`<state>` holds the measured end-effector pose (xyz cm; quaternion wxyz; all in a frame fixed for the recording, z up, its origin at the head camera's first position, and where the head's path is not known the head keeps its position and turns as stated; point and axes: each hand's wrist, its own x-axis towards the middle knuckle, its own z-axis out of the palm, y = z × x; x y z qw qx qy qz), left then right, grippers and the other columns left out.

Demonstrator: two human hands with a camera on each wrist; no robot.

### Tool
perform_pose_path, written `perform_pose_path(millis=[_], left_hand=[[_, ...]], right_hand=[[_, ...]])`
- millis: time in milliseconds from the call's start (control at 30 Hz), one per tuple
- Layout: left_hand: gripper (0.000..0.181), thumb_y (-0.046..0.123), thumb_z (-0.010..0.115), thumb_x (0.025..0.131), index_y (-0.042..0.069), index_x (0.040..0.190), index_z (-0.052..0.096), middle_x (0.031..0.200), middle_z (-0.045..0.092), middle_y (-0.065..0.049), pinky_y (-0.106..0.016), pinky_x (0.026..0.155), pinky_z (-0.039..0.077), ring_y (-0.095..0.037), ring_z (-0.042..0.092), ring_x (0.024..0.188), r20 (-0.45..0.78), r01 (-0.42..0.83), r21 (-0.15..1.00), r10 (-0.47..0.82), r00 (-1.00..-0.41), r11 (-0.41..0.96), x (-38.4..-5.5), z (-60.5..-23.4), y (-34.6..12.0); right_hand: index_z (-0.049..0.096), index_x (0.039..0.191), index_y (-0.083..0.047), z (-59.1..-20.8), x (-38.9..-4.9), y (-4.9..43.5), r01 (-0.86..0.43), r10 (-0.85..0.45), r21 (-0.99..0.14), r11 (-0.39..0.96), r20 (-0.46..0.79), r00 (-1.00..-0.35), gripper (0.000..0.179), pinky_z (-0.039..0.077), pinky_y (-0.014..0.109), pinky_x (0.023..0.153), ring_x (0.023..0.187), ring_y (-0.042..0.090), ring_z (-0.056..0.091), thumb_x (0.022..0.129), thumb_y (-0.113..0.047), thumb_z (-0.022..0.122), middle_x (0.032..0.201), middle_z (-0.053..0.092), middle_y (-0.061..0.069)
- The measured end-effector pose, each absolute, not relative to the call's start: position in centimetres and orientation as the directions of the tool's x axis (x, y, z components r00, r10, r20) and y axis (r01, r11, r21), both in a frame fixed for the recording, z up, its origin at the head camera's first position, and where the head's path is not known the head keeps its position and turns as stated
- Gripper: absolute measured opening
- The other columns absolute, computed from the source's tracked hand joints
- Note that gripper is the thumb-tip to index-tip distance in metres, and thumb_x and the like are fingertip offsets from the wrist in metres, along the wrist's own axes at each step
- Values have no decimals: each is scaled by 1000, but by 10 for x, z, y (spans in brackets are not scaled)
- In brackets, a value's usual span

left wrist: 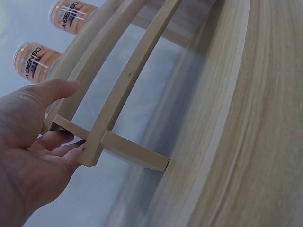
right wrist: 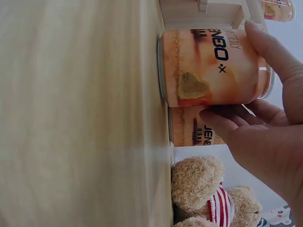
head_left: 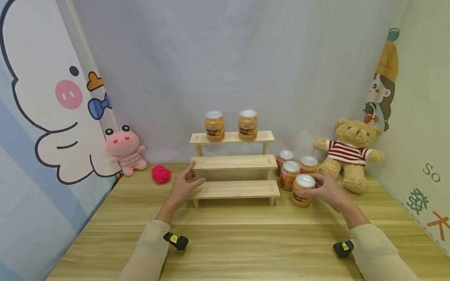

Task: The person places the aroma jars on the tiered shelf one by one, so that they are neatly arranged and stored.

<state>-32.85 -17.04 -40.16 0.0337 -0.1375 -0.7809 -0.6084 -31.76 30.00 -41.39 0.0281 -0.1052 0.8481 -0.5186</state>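
My right hand [head_left: 327, 191] holds an orange printed can [head_left: 300, 198] with a silver lid, its thumb on one side and fingers round the other, near the top. That can stands upright at the front of a cluster of similar cans [head_left: 290, 177], right of a three-tier wooden display stand [head_left: 235, 162]. At the stand's left end, my left hand [head_left: 181, 189] grips the side of the middle tier. In the left wrist view its fingers [left wrist: 52, 142] curl at the tier's end and the thumb stretches over it. Two cans [head_left: 215, 127] stand apart on the top tier.
A teddy bear [head_left: 348, 154] in a striped shirt sits behind the cans on the right. To the stand's left lie a pink plush toy [head_left: 125, 150] and a ball of red yarn [head_left: 161, 174]. A pale curtain [head_left: 232, 58] hangs behind the wood-grain table [head_left: 225, 249].
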Motion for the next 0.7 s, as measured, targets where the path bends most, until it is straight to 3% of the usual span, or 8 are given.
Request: perform_pose_path(millis=[200,367,500,700], left_hand=[[82,11,70,95,1,158,18,159,22,-23,-43,113,33,-38,30,143,215,253,940,179,-960,228,-328,-400,-169],[82,10,70,95,0,158,18,158,23,-24,-43,112,33,-39,31,142,220,258,941,184,-958,221,-329,-402,-169],[82,10,70,95,0,158,17,159,22,-22,-43,113,33,-39,30,142,218,256,940,182,-959,224,-329,-401,-169],[82,10,70,95,0,158,17,159,21,-23,-45,113,32,-40,30,143,220,257,938,172,-960,232,-335,-408,-171]], right_hand=[[40,147,8,-417,-317,302,-146,-202,-903,403,68,-977,77,52,32,88,121,37,54,87,-18,80,135,53,30],[39,149,6,-413,-311,304,-130,-189,-922,365,63,-980,76,53,28,87,112,21,58,89,-18,78,134,55,27],[37,150,7,-406,-308,307,-147,-223,-953,264,88,-971,70,54,29,87,107,10,61,93,-13,73,127,61,13],[34,150,10,-398,-306,303,-165,-282,-977,133,123,-952,66,56,32,85,106,13,64,95,-4,67,116,66,-4]])
